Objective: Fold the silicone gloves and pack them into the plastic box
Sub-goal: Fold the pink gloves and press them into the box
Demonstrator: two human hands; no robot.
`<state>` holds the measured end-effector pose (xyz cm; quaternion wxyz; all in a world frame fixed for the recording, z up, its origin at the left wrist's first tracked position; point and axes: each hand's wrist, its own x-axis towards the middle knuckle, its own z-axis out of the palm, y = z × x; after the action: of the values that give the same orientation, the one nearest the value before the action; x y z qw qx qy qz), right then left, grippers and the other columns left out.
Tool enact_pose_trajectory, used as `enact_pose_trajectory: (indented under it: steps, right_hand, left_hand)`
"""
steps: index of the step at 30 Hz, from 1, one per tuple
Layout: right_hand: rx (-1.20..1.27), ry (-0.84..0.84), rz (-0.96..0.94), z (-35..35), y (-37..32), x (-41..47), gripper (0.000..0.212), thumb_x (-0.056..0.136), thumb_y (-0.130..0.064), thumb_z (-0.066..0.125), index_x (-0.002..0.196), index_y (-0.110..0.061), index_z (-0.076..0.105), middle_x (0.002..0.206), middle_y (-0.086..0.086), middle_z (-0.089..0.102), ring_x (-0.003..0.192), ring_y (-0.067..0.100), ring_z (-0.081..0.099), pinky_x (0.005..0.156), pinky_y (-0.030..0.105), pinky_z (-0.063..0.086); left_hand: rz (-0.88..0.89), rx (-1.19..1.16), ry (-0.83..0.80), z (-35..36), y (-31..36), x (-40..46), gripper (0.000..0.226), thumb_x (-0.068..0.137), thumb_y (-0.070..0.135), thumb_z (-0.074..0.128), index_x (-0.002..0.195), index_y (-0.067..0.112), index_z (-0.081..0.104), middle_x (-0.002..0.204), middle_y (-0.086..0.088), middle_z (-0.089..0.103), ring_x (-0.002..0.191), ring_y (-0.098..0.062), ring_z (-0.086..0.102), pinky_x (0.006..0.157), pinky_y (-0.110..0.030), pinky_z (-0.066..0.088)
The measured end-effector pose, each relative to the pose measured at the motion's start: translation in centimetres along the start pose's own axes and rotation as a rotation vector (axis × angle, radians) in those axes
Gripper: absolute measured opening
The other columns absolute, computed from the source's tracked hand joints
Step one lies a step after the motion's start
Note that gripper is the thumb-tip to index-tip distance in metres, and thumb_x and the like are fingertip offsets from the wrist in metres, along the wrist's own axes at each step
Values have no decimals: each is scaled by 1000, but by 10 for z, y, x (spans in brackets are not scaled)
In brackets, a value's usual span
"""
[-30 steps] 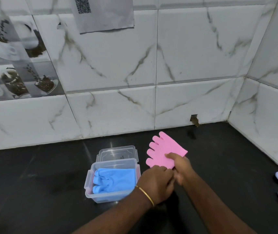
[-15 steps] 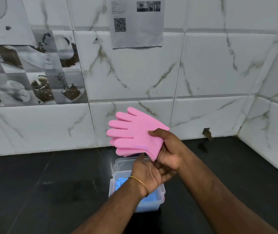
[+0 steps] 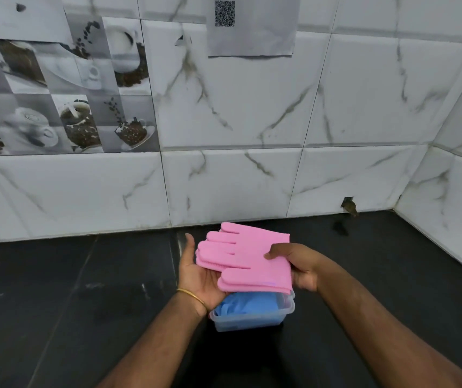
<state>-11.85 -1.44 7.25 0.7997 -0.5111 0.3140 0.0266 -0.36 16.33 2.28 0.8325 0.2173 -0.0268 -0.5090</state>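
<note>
The right hand is pinching the cuff end of the flat pink silicone gloves, thumb pressing on top and fingers curling underneath. The gloves are lying stacked one on the other, their fingers pointing away from that pinch toward the left hand. The left hand is lying spread, palm up, cradling the glove fingertips from below, its thumb standing up just beside them; a thin gold bangle is circling its wrist.

Directly beneath the held gloves, the clear rectangular plastic box is sitting on the black stone counter, partly hidden by them. Soft blue silicone gloves are lying inside it, filling what shows of the interior. The pink gloves are hovering above the box; whether their lower edge is touching its rim cannot be told.

Beyond the hands, a white marble-patterned tiled wall is rising from the counter, with a grey paper sheet bearing a QR code hanging on it.
</note>
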Motion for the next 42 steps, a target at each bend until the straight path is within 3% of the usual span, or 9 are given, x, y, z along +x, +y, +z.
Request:
enact_pose_trajectory:
  steps: [3, 6, 10, 15, 19, 24, 30, 37, 42]
  right_hand:
    - [-154, 139, -47, -4, 15, 9, 29, 81, 11, 58, 109, 8, 65, 110, 26, 71, 95, 39, 70, 76, 45, 60]
    - [-411, 295, -139, -10, 31, 19, 24, 79, 5, 62, 102, 8, 66, 106, 24, 71, 94, 37, 69, 84, 49, 58]
    - [-742, 419, -193, -23, 44, 29, 44, 76, -10, 70, 117, -6, 53, 111, 8, 60, 88, 17, 61, 66, 26, 51]
    - [-1125, 372, -220, -30, 48, 32, 59, 76, -28, 66, 132, -17, 51, 131, 8, 49, 111, 22, 55, 96, 35, 49]
    - [-1426, 356, -348, -23, 48, 28, 57, 75, -34, 64, 131, -27, 54, 133, -1, 50, 122, 23, 47, 98, 36, 47]
    - [-1456, 205, -358, -19, 42, 35, 47, 79, -23, 65, 125, -30, 58, 135, -2, 50, 125, 21, 46, 101, 35, 46]
    - [-1545, 201, -357, -20, 48, 39, 46, 81, -21, 63, 126, -32, 58, 137, -2, 50, 128, 22, 44, 104, 39, 45]
    - [-1665, 207, -339, -17, 55, 47, 48, 84, -22, 59, 130, -33, 55, 140, 2, 46, 131, 26, 42, 102, 41, 47]
    - [-1747, 225, -341, -14, 58, 51, 47, 84, -24, 58, 131, -32, 56, 137, 6, 47, 124, 28, 46, 96, 44, 50]
  left_hand:
    - [-3, 41, 88, -8, -16, -1, 66, 83, 52, 60, 133, 9, 56, 135, -21, 55, 129, -37, 50, 107, -58, 36]
    - [31, 91, 206, -9, -33, -1, 45, 82, 32, 58, 118, 6, 65, 107, -20, 71, 95, -35, 69, 86, -49, 55]
    - [50, 100, 316, -14, -49, 5, 34, 77, 27, 55, 96, 5, 72, 90, -18, 73, 79, -34, 71, 83, -47, 55]
    - [79, 107, 392, -24, -58, 13, 30, 79, 29, 53, 87, 7, 72, 78, -14, 74, 70, -31, 71, 68, -43, 58]
    - [71, 121, 412, -23, -59, 15, 32, 76, 29, 52, 76, 8, 76, 77, -15, 74, 69, -32, 72, 66, -45, 58]
    - [63, 138, 466, -21, -59, 17, 33, 72, 29, 52, 68, 9, 77, 74, -15, 74, 66, -33, 72, 65, -46, 57]
    - [21, 171, 534, -16, -57, 18, 29, 69, 24, 53, 70, 7, 76, 75, -15, 73, 67, -33, 71, 69, -45, 58]
    - [-41, 175, 623, -14, -54, 21, 32, 77, 15, 50, 56, 3, 71, 55, -13, 68, 45, -27, 66, 45, -36, 55]
    - [-111, 347, 616, -12, -43, 17, 14, 81, 9, 55, 82, 0, 65, 60, -15, 69, 48, -27, 67, 49, -39, 57]
